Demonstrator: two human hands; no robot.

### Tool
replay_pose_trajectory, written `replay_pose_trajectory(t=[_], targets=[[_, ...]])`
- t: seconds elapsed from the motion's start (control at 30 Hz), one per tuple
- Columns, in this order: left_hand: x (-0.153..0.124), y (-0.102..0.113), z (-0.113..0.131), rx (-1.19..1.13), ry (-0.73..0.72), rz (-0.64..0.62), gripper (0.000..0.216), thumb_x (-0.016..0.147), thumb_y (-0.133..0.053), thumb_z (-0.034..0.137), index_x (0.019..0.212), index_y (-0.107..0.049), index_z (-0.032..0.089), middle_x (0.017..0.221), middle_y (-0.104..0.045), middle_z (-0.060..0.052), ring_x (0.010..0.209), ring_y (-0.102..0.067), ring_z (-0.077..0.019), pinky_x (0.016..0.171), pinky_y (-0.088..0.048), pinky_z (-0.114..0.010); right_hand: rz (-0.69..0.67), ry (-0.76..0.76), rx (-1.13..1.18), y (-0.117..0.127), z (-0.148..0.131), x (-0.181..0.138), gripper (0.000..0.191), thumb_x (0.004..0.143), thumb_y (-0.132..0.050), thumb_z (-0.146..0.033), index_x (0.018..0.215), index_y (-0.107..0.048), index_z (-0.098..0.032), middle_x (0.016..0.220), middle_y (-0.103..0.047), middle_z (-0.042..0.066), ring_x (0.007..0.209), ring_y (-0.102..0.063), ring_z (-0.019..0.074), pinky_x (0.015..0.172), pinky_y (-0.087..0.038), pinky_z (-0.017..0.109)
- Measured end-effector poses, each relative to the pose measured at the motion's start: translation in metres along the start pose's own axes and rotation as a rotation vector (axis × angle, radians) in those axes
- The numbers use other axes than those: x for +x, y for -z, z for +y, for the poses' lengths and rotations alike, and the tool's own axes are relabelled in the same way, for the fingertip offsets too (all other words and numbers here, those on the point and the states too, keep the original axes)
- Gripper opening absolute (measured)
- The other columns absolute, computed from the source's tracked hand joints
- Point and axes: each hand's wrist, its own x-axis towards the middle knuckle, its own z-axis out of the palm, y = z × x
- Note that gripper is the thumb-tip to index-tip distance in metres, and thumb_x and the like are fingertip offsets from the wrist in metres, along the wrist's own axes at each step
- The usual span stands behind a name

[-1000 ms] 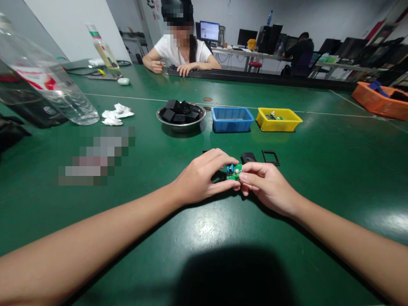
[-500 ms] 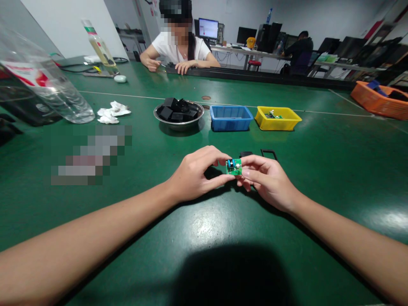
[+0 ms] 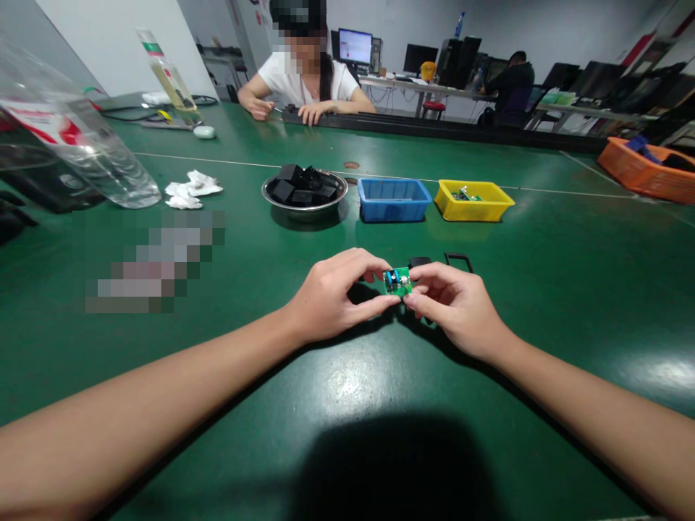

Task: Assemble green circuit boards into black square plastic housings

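Between my two hands is a small green circuit board (image 3: pixel 398 281) with blue and black parts on its face. My left hand (image 3: pixel 337 295) pinches its left side between thumb and forefinger. On the other side, the thumb and forefinger of my right hand (image 3: pixel 459 304) grip the right edge. Behind the fingers lie a black plastic piece (image 3: pixel 420 262) and a thin black frame (image 3: pixel 459 258), both partly hidden by my right hand.
A metal bowl (image 3: pixel 305 213) of black plastic housings, a blue bin (image 3: pixel 394 210) and a yellow bin (image 3: pixel 474 211) with small boards stand beyond my hands. Crumpled tissue (image 3: pixel 191 191) and a large bottle (image 3: pixel 116 170) are at left, an orange basket (image 3: pixel 646 177) at far right. A person sits opposite.
The circuit board has tilted slightly, so more of its face shows. My right thumb and fingers have shifted a little along its edge; my left hand stays nearly still.
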Motion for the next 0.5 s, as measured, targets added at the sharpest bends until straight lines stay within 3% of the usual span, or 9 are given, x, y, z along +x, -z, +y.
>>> replay_pose_trajectory(t=[0.5], targets=[[-0.0016,-0.0048,0.0026,-0.184,0.196,-0.073,0.035,0.082,-0.084,0.041,0.089,-0.062,0.014,0.064,-0.063,0.006,0.052,-0.054,-0.0061,0.054,-0.042,-0.016,-0.073,-0.037,-0.005,0.0016,-0.0055,0.0010,0.019,0.083,-0.077,-0.023,0.100,-0.071,-0.016,0.065,-0.067,-0.003,0.054,-0.058,0.0092,0.052,-0.046,0.021]])
